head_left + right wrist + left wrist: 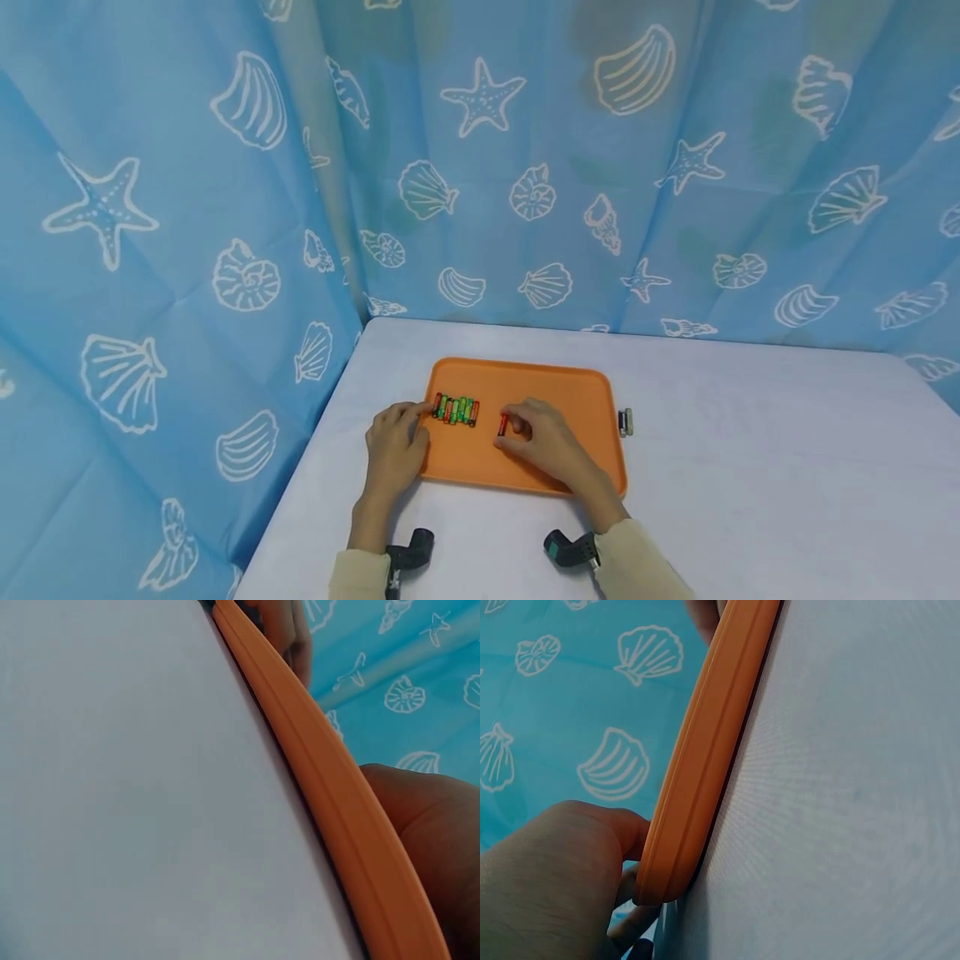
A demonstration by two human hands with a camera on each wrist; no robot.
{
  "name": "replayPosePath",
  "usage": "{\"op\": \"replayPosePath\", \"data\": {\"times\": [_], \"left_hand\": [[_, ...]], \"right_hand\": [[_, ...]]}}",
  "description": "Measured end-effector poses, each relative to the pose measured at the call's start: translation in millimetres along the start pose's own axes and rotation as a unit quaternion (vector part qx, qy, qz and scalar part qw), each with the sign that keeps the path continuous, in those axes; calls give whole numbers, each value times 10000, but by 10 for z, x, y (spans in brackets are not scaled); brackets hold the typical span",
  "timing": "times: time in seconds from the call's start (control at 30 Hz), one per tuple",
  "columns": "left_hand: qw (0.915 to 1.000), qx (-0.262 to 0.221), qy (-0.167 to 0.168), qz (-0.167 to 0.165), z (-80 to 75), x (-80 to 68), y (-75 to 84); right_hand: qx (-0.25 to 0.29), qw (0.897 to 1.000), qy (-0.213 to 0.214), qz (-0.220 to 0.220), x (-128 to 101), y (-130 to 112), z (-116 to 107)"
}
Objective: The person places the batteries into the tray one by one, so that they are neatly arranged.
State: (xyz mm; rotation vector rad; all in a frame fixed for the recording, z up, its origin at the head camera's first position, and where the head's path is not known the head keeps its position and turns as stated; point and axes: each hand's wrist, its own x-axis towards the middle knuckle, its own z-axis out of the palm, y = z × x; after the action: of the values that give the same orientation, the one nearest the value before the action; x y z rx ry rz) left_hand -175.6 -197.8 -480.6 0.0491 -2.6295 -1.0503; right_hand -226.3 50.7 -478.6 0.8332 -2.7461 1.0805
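An orange tray (525, 379) lies on the white table. Toward its left side several red and green batteries (455, 410) stand side by side in a row. My right hand (551, 442) is over the tray and pinches a single red battery (503, 424) between thumb and fingers, a short way right of the row. My left hand (396, 446) is at the tray's left edge, index finger stretched to the row's left end; whether it touches a battery I cannot tell. In both wrist views the tray's side wall (697, 765) hides the batteries.
Two more batteries (626, 422), one dark and one greyish, lie on the table just beyond the tray's right edge. The white tabletop (780, 450) stretches to the right. A blue curtain (495, 217) with shells and starfish hangs behind and at the left.
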Motion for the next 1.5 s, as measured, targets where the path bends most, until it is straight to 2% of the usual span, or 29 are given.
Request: {"op": "replayPosePath", "data": {"times": [0.23,0.7,1.0,1.23,1.5], "left_hand": [[10000,2,-31,-42,-8,6,4],[10000,36,-15,-72,5,3,17],[9999,92,-36,-92,1,-7,5],[10000,13,-29,-71,-13,-19,14],[9998,14,-148,-156,-24,-11,35]], "right_hand": [[-36,9998,-48,165,93,-60,93],[-177,9998,-41,87,275,-97,218],[-156,9997,-175,101,305,-111,239],[329,9989,-299,165,192,-57,34],[-35,9999,6,126,-47,115,-328]]}}
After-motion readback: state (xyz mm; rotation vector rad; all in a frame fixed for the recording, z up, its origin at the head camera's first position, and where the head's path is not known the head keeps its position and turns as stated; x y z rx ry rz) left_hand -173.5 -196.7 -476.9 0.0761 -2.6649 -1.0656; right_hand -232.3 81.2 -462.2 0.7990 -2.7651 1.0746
